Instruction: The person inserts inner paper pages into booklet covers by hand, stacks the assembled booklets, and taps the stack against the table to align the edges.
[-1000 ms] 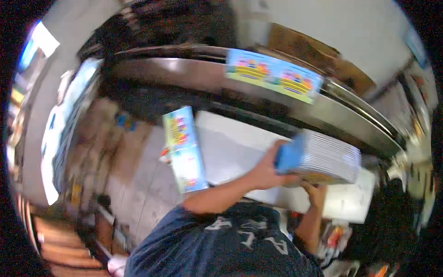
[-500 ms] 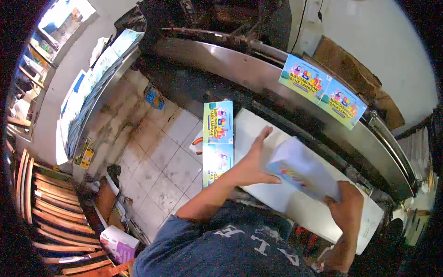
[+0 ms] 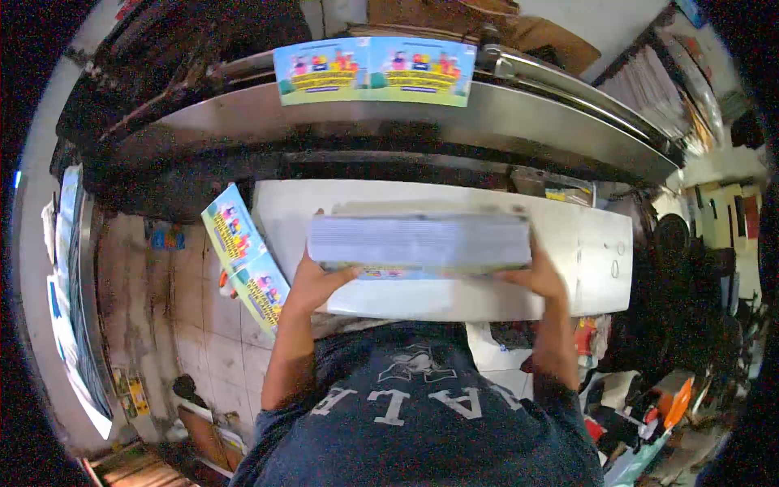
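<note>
A thick stack of printed sheets (image 3: pixel 418 241) is held between my two hands over a white board (image 3: pixel 592 243). Its pale layered edge faces up toward me, and a strip of colourful print shows along the lower side. My left hand (image 3: pixel 312 276) grips the stack's left end, thumb along the near side. At the right end, my right hand (image 3: pixel 540 272) grips it the same way. The far fingers of both hands are mostly hidden. Left of my left hand lies a printed cover sheet (image 3: pixel 247 260), tilted, partly past the board's left end.
Another printed double cover (image 3: pixel 373 71) rests on the metal machine bar (image 3: pixel 552 114) at the back. Papers (image 3: pixel 73 308) are piled along the far left. An orange-handled tool (image 3: pixel 225 282) shows beside the tilted cover. Clutter with an orange object (image 3: pixel 677 402) sits at lower right.
My view has turned to the right. My left hand, apart from the stack before, now grips its left end. The stack has gone from slanted to level in front of me.
</note>
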Demonstrator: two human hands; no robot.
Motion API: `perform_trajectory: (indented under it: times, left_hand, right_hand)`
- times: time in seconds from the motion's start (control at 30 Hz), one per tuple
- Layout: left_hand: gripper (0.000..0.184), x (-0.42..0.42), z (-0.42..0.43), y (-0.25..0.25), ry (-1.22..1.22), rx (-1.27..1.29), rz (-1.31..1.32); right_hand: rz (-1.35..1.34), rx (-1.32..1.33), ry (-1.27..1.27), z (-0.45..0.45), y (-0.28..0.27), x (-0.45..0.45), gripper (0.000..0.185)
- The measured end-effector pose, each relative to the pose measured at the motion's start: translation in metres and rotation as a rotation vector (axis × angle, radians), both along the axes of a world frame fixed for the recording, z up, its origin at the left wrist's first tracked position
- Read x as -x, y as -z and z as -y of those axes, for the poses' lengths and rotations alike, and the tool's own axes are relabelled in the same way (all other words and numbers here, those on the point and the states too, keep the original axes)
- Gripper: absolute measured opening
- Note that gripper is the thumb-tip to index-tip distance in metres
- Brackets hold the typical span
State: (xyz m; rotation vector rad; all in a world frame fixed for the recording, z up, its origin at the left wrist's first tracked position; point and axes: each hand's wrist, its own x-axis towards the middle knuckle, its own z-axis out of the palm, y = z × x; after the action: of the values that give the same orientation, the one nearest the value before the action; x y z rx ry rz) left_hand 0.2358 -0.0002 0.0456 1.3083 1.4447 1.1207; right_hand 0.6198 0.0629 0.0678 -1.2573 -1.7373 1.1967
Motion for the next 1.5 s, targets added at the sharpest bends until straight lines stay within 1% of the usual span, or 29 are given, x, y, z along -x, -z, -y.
perform_trajectory:
  times: [0.03, 0.07, 0.13, 0.17, 0.2, 0.23, 0.27, 0.33, 0.4, 0.43, 0.47, 0.53, 0.57, 0.67, 0.7, 0.8, 0.83, 0.87, 0.9, 0.93, 1.0, 1.03, 1.07, 1.13, 1.17, 1.23, 1.27, 1.37, 1.5]
  left_hand:
    - [0.069, 0.0, -0.002, 0.002, 0.007, -0.021, -0.07]
    - [0.069, -0.002, -0.006, -0.002, 0.025, -0.016, -0.081]
    - [0.064, -0.004, -0.026, -0.021, -0.044, 0.193, -0.16]
    - [0.059, -0.014, -0.028, -0.039, -0.037, 0.162, -0.553]
    - [0.059, -0.025, -0.029, -0.054, -0.037, 0.148, -0.557]
    - [0.057, -0.034, -0.027, -0.066, -0.001, 0.042, -0.66]
    - [0.055, -0.039, -0.025, -0.071, 0.037, -0.059, -0.762]
    - [0.055, -0.019, -0.019, -0.066, 0.074, -0.11, -0.758]
    - [0.061, -0.005, -0.004, -0.063, 0.029, 0.131, -0.04]
    - [0.074, -0.002, 0.007, -0.06, -0.021, 0.207, -0.017]
    - [0.074, -0.002, 0.014, -0.052, -0.018, 0.231, -0.015]
    - [0.085, -0.003, 0.017, -0.023, -0.027, -0.153, -0.104]
    - [0.094, -0.006, 0.021, -0.017, 0.016, -0.014, -0.01]
    - [0.102, -0.01, 0.027, -0.015, -0.004, 0.035, 0.023]
    - [0.102, -0.011, 0.024, -0.01, -0.001, 0.038, 0.023]
    - [0.096, -0.009, 0.007, 0.001, -0.013, -0.106, 0.007]
    - [0.09, -0.001, -0.003, -0.005, -0.009, 0.081, -0.001]
    - [0.083, 0.004, -0.009, -0.011, -0.003, 0.279, -0.013]
    - [0.064, -0.002, -0.015, -0.017, -0.045, 0.233, 0.032]
    - [0.064, -0.005, -0.02, -0.016, -0.042, 0.219, 0.027]
    - [0.054, -0.016, -0.028, -0.015, -0.092, 0.045, -0.218]
    - [0.049, -0.021, -0.026, -0.022, -0.119, 0.034, -0.391]
    - [0.049, -0.023, -0.026, -0.029, -0.114, 0.032, -0.391]
    - [0.054, -0.025, -0.016, -0.032, -0.191, 0.11, -0.172]
    - [0.054, -0.024, -0.009, -0.031, -0.188, 0.12, -0.172]
    - [0.061, -0.02, 0.008, -0.03, -0.171, -0.055, -0.053]
    - [0.061, -0.018, 0.012, -0.022, -0.165, -0.054, -0.053]
    - [0.075, -0.018, 0.023, 0.006, 0.015, -0.107, -0.055]
    - [0.08, -0.027, 0.023, 0.008, -0.018, -0.108, -0.012]
  right_hand:
    - [-0.002, -0.007, 0.016, -0.002, 0.012, 0.004, 0.098]
    - [-0.034, 0.203, 0.023, -0.005, 0.028, 0.008, 0.094]
    - [-0.085, 0.391, 0.029, -0.004, 0.032, 0.021, 0.091]
    - [0.157, 0.155, 0.093, 0.0, 0.025, 0.029, 0.077]
    - [0.404, -0.087, 0.159, 0.002, 0.012, 0.04, 0.063]
    - [0.649, -0.077, 0.127, 0.015, -0.037, 0.059, 0.056]
    - [0.647, -0.083, 0.132, 0.013, -0.035, 0.05, 0.056]
    - [0.431, 0.045, 0.101, 0.012, -0.017, 0.023, 0.058]
    - [0.273, 0.132, 0.104, 0.015, -0.008, 0.006, 0.061]
    - [0.138, 0.13, 0.094, 0.023, -0.014, 0.004, 0.069]
    - [0.006, 0.139, 0.08, 0.033, -0.019, 0.006, 0.076]
    - [-0.05, 0.104, 0.058, 0.039, -0.007, 0.008, 0.08]
    - [-0.109, 0.063, 0.029, 0.042, 0.001, 0.008, 0.085]
    - [-0.129, -0.006, 0.043, 0.045, 0.017, 0.004, 0.096]
    - [-0.239, -0.004, 0.089, 0.043, 0.016, 0.006, 0.1]
    - [-0.254, -0.012, 0.107, 0.031, 0.019, 0.023, 0.094]
    - [-0.252, -0.031, 0.106, 0.021, 0.021, 0.016, 0.094]
    - [-0.222, 0.111, 0.081, 0.014, 0.021, 0.009, 0.087]
    - [-0.19, 0.257, 0.055, 0.01, 0.02, 0.005, 0.08]
    - [-0.196, 0.242, 0.056, 0.005, 0.019, 0.006, 0.08]
    - [0.309, 0.129, 0.165, 0.0, -0.007, 0.024, 0.065]
    - [0.336, 0.041, 0.199, 0.0, -0.005, 0.029, 0.054]
    - [0.336, 0.04, 0.204, 0.003, -0.013, 0.032, 0.054]
    - [0.102, 0.122, 0.294, 0.015, -0.033, 0.037, 0.052]
    - [0.104, 0.131, 0.296, 0.021, -0.026, 0.032, 0.052]
    - [-0.105, 0.01, 0.269, 0.036, -0.004, 0.014, 0.059]
    - [-0.104, 0.01, 0.275, 0.041, 0.003, 0.013, 0.059]
    - [-0.161, -0.001, 0.081, 0.046, 0.018, 0.006, 0.08]
    - [-0.207, 0.005, 0.157, 0.048, 0.022, 0.011, 0.085]
